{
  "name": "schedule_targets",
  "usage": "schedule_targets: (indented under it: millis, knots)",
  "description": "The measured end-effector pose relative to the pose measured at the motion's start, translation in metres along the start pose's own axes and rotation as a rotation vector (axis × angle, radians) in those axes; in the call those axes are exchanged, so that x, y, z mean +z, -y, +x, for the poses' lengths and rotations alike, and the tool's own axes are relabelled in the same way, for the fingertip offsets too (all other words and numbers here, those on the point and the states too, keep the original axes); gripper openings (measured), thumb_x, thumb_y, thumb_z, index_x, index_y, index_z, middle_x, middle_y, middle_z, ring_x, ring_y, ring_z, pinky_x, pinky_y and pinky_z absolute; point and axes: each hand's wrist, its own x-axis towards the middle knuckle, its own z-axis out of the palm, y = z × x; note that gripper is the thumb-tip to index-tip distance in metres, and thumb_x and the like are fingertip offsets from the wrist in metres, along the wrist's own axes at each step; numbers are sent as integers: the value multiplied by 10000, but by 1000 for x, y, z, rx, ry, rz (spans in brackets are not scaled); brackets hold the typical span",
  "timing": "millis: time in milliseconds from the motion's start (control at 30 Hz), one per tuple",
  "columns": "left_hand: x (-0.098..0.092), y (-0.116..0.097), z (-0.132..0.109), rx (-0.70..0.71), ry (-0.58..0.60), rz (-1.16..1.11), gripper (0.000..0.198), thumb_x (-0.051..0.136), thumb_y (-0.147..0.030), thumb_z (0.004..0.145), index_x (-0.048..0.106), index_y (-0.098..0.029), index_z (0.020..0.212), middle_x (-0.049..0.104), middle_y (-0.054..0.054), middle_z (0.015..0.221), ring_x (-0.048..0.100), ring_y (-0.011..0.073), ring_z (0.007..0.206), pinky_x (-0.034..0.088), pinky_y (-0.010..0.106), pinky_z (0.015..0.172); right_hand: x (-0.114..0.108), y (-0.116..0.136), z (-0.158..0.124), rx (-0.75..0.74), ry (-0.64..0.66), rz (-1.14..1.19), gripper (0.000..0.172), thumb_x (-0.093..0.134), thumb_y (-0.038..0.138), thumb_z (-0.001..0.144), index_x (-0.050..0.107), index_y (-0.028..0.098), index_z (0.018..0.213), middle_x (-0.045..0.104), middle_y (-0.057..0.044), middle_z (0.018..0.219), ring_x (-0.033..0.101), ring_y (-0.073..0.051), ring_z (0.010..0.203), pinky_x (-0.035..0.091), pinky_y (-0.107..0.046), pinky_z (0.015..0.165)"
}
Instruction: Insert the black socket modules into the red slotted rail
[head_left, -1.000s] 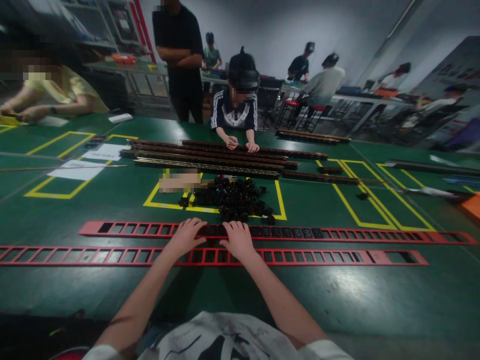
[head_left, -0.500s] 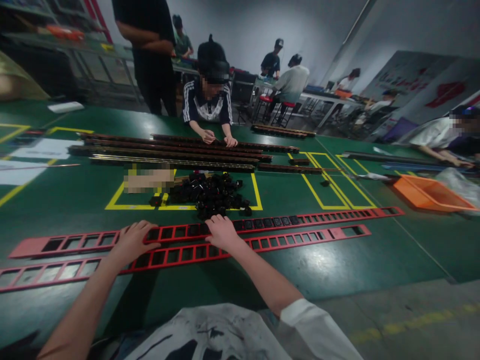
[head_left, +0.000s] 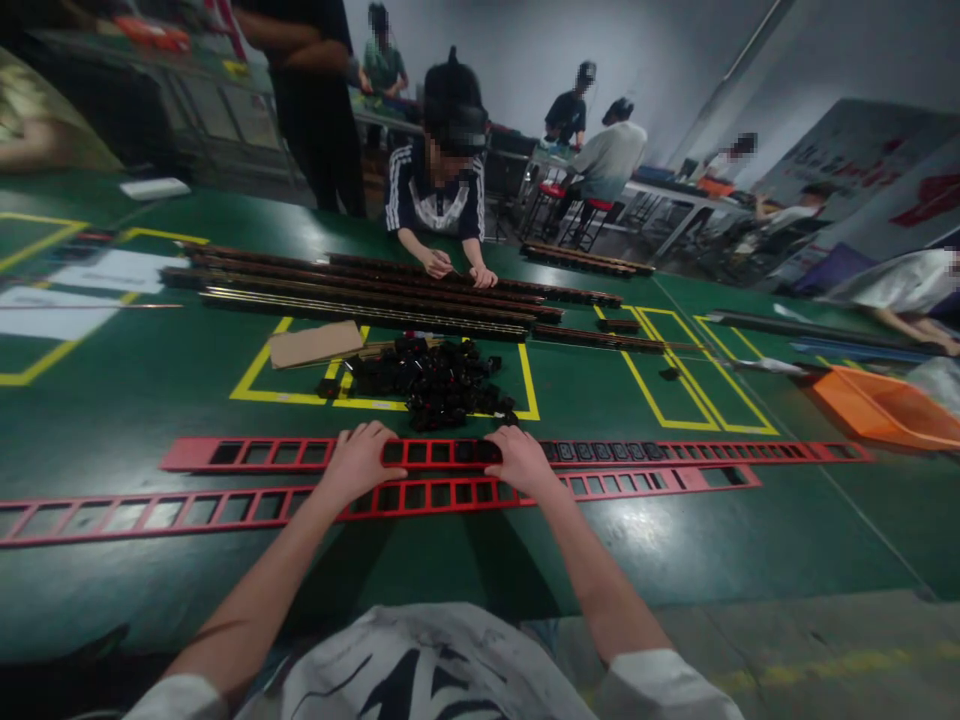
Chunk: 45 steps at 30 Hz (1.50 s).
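Two long red slotted strips lie side by side across the green table [head_left: 150, 400]. The far strip [head_left: 675, 451] has black parts seated in several of its middle slots; the near strip [head_left: 187, 505] has open slots. My left hand [head_left: 360, 462] and my right hand [head_left: 521, 462] both lie palm down on the far strip, about a forearm's length apart. Their fingers are stretched over the strip's far edge and hold nothing. A heap of small black parts [head_left: 439, 385] sits just beyond my hands, inside a yellow taped box.
A cardboard piece [head_left: 315, 343] lies left of the heap. Long dark strips [head_left: 360, 300] lie further back, where a person [head_left: 442, 190] across the table handles them. An orange tray [head_left: 885, 408] sits at the right, white papers [head_left: 112, 270] at the left. Other people work at tables behind.
My hands have spread apart along the far red strip; the left one moved from the near strip onto the far one. My view swung right, then partly back left.
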Motion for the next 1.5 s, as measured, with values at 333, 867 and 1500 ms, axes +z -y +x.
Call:
schedule_targets:
  millis: [333,867,1500]
  knots:
    - [9,2,2,8,-18,-50,502,820,-528,766,672,-254,1160,667,62,1189,568,304,1135,418,455,927,10,11,15,-92,-10,148,392,737,271,884,690,186,1263,689,-106,1259,599,-285,1175,489,-433,1040]
    - [10,3,2,10,-14,-50,514,809,-542,770,665,-268,1179,656,58,1202,563,307,1140,411,454,930,26,7,11,-31,-89,206,307,683,259,924,702,186,1222,691,-109,1259,581,-283,1189,484,-450,1027]
    - [8,2,2,9,-17,-45,532,805,-571,770,660,-262,1178,652,65,1212,556,308,1148,404,446,936,24,27,26,-83,-32,243,321,685,259,937,691,200,1252,694,-89,1298,595,-249,1215,464,-416,1050]
